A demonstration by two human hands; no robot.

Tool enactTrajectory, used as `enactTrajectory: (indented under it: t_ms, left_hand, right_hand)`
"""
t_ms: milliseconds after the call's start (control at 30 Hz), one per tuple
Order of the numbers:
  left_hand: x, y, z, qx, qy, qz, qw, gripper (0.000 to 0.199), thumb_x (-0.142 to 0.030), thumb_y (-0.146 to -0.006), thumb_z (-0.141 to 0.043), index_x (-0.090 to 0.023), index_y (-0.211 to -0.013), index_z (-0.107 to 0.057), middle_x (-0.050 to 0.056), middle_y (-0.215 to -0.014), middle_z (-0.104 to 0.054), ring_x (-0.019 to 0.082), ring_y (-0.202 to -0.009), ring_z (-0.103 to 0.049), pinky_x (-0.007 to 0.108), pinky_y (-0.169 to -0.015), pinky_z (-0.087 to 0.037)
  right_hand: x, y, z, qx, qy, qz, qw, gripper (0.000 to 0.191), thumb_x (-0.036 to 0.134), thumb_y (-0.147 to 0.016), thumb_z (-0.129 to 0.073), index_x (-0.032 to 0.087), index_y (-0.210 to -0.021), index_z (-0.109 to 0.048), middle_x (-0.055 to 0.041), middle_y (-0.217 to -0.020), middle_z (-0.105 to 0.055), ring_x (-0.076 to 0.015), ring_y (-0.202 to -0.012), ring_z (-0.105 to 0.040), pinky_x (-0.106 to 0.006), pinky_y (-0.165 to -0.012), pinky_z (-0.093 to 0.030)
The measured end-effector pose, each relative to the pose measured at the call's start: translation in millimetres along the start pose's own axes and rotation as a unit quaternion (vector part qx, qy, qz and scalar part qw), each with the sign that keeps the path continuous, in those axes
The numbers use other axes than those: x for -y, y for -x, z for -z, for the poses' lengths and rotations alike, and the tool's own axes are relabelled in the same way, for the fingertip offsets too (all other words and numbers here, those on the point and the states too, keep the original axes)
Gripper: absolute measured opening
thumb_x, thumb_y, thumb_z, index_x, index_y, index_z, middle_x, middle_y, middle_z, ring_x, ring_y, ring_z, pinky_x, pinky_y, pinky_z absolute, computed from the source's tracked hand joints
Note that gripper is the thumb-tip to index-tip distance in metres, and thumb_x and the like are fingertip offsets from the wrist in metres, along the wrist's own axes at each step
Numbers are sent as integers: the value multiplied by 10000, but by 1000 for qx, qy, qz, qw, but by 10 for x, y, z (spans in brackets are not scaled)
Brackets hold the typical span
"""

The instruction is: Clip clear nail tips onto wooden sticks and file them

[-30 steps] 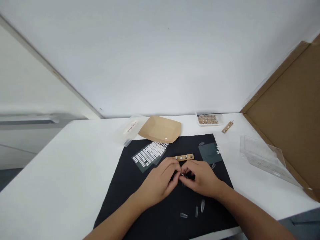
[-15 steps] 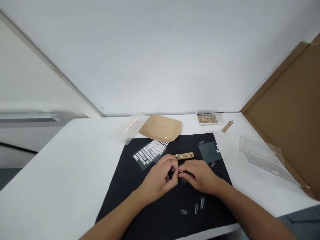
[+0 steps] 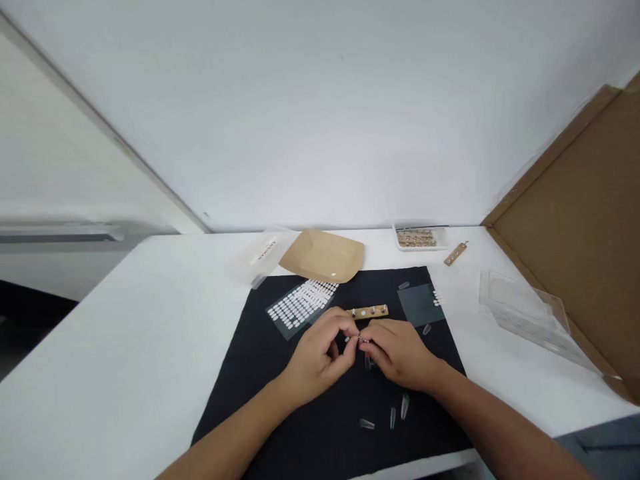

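Observation:
My left hand (image 3: 325, 353) is closed in a pinch over the black cloth (image 3: 300, 427); what its fingertips hold is too small to make out. Touching or almost touching it, my right hand (image 3: 400, 353) pinches a small shiny metal piece (image 3: 365, 341). A white oval tab (image 3: 347, 339) shows by the left fingers. Just beyond my hands lies a tan strip (image 3: 371, 312) with small metal studs, its left end hidden by my left hand. Clear nail tips (image 3: 405, 406) lie on the cloth, some partly under my right hand.
Sheets of white oval stickers (image 3: 303, 305) lie left of the strip, a dark backing sheet (image 3: 421, 303) right. Behind stand a brown paper tray (image 3: 325, 253) and a white box of studded strips (image 3: 416, 238). A clear plastic case (image 3: 525, 307) sits right, beside a cardboard panel (image 3: 575, 220).
My hands stay pinched together, with only a slight shift of the fingers. More of the white oval tab shows by my left fingertips. The whole view has moved very slightly.

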State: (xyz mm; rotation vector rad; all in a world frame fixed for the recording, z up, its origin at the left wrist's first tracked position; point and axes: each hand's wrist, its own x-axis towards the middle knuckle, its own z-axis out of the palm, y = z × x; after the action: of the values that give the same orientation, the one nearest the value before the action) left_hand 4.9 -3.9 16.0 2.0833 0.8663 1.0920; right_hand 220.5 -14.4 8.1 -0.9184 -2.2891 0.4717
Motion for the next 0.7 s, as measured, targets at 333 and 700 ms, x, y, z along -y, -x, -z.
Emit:
enactTrajectory:
  t_ms: [333,700]
  left_hand:
    - [24,22,13,0,82,50,995,110,-199,-1027,-585,-194,-1060,-690,49,-989,-631,64,-600,-597,136,-456,-506]
    - [76,33,11,17,169,107,980,163,-300,-1015,-631,-158,-1057,-699,67,-1011,-601,62,-571,-592,147,-407,-548]
  right_hand:
    - [-27,8,1,-25,7,-2,1000,187,311,-1100,-482,223,-1008,-618,-33,-884,-704,-182,-803,-634,-291,-755,-457]
    - [-27,-9,0,-49,56,15,997,238,331,-1115,-478,223,-980,-643,-22,-838,-715,-168,-750,-634,-281,-710,-425]
